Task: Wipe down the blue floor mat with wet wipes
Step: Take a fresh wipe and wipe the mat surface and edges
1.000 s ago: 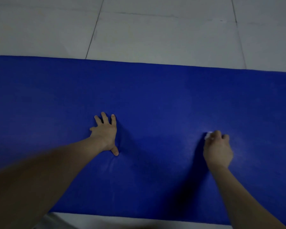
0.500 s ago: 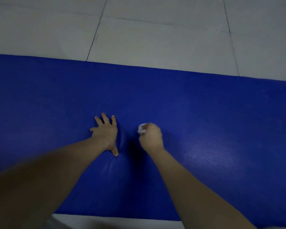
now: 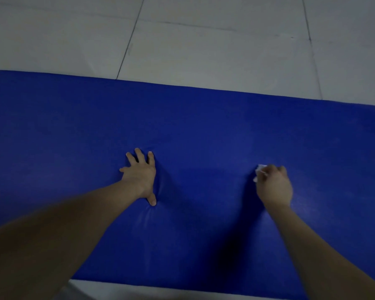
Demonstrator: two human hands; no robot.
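left hand (image 3: 141, 176) splayed flat on mat (image 3: 204, 131); right hand (image 3: 274, 186) grips wipe (image 3: 259, 171)

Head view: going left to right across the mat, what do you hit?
left hand pressed flat → wet wipe poking out at the fingers → right hand gripping it; all on the blue floor mat.

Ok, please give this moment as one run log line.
left hand: flat on blue mat | right hand: grips wet wipe, on mat

Wet wipe (image 3: 259, 169) mostly under fingers (image 3: 271, 171) of right hand (image 3: 274, 188); blue mat (image 3: 204, 126), right end off-frame
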